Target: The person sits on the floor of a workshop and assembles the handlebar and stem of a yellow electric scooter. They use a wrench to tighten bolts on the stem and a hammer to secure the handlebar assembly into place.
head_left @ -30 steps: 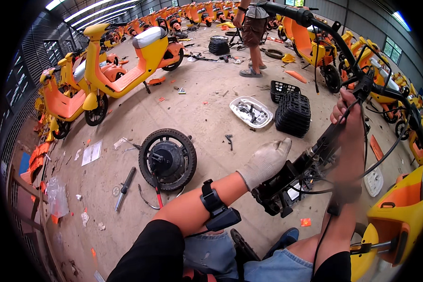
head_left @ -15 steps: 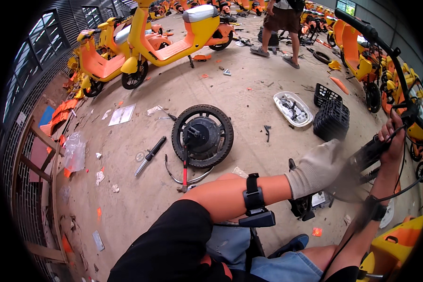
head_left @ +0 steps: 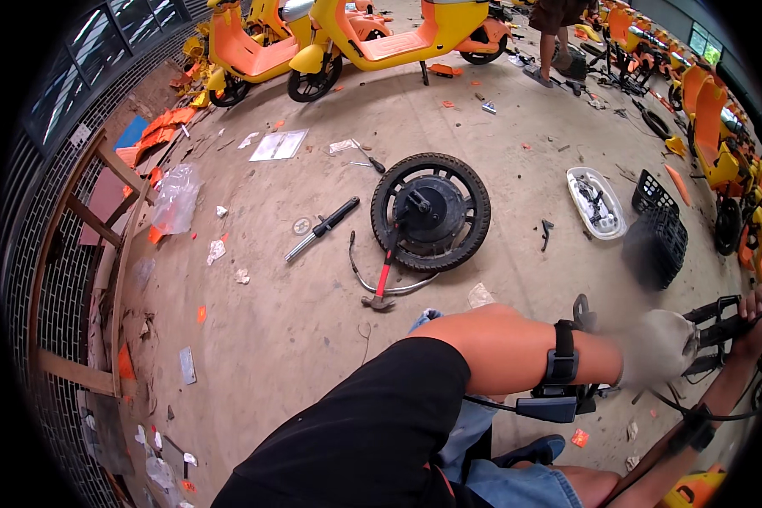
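At the right, my left hand (head_left: 659,345), in a pale work glove, reaches across to a black forked scooter part (head_left: 711,326). The glove is blurred and its fingers cannot be made out. My bare right hand (head_left: 752,315) is closed around the far end of that black part, near the picture's rim. Dark cables (head_left: 703,415) hang below it. To the left on the floor lies a wheel with a black hub (head_left: 432,212). A claw hammer with a red handle (head_left: 383,275) rests against it.
A shock absorber (head_left: 323,229) lies left of the wheel. A white tub (head_left: 597,203) of small parts stands by a black basket (head_left: 656,245). Yellow-orange scooters (head_left: 381,42) line the back, where a person's legs (head_left: 550,51) show. A wooden frame (head_left: 38,296) stands at left.
The view has swung right and downward, so the floor things sit further left or higher. The black part has tipped down, its handlebar out of sight. Both hands are lower and further right.
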A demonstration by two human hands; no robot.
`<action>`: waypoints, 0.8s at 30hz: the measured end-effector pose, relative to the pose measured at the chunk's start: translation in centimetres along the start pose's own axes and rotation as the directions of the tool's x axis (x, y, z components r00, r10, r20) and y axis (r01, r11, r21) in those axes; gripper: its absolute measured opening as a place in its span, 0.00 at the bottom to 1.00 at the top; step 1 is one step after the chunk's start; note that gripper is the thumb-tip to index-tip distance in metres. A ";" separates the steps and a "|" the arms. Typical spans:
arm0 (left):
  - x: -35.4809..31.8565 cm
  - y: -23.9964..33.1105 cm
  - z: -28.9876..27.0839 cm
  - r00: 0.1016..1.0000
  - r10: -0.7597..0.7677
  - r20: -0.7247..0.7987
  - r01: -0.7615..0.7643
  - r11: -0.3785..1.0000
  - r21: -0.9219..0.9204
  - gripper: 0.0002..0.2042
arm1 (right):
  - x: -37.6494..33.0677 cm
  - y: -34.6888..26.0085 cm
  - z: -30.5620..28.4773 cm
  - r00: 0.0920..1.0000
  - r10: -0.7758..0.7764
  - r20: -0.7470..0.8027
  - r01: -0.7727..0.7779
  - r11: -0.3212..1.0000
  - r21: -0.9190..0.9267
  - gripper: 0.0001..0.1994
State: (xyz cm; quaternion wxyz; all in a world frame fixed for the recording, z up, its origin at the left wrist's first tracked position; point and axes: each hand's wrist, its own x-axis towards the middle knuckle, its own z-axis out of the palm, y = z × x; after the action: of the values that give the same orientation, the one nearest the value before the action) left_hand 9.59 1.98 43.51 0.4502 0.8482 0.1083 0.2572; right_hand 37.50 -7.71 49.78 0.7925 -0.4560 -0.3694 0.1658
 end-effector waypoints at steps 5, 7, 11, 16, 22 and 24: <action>-0.1 0.2 -0.1 0.999 0.041 0.004 -0.041 0.998 -0.037 0.13 | -0.4 -0.2 -0.8 1.000 0.006 0.016 -0.007 0.998 0.057 0.10; -0.3 0.5 -0.6 1.000 0.029 0.003 -0.029 0.997 -0.066 0.13 | -1.9 -1.2 3.1 0.997 0.020 -0.070 -0.017 0.999 0.043 0.07; -0.7 1.1 -1.7 0.997 0.071 -0.041 -0.072 0.997 -0.036 0.15 | -3.4 -2.0 7.9 0.990 0.073 -0.120 -0.066 0.996 0.061 0.08; 0.5 -1.0 1.6 0.930 -0.073 -0.361 -0.031 0.962 -0.273 0.17 | -4.1 -2.4 8.9 0.991 0.089 -0.104 -0.083 0.995 0.056 0.11; 2.1 -2.1 0.2 0.784 -0.595 -0.178 0.242 0.558 -0.794 0.13 | -4.9 -3.1 9.3 0.987 0.086 -0.137 -0.080 0.995 0.054 0.08; 3.2 -3.4 -1.4 0.728 -0.657 -0.198 0.191 0.471 -0.861 0.11 | -4.9 -3.0 9.0 0.986 0.080 -0.144 -0.075 0.997 0.035 0.11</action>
State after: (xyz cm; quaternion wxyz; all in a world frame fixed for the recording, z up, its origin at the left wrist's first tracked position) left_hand 11.71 6.25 42.46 0.7825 0.3974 0.3124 0.3636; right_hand 27.38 -6.81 52.97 0.8171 -0.4690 -0.2900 0.1682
